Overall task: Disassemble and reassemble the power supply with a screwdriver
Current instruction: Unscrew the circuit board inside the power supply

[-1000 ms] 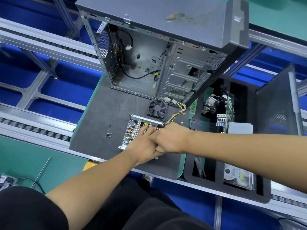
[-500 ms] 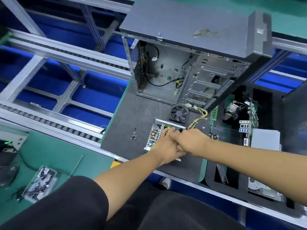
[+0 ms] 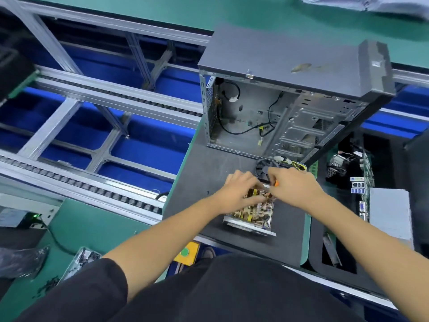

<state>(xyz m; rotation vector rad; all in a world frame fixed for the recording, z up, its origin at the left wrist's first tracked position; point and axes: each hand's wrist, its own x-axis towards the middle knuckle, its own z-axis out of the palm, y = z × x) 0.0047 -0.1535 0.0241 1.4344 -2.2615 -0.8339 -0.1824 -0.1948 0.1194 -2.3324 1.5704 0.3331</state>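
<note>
Green bench top (image 3: 76, 228), roller conveyor rails (image 3: 92, 182), aluminium frame (image 3: 48, 129) over blue, possibly floor.

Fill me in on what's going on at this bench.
A person is working on an opened power supply lying on the dark mat in front of an empty computer case. The right hand holds an orange-handled screwdriver over the exposed circuit board, and the left hand rests on the unit. A loose fan sits just behind.

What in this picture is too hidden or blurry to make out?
Head view only:
- Screwdriver: only an orange bit shows; the right hand hides its tip.
- Power supply: its far end is covered by the left hand; board parts are blurred.
- Loose screws on the mat: too small.
</note>
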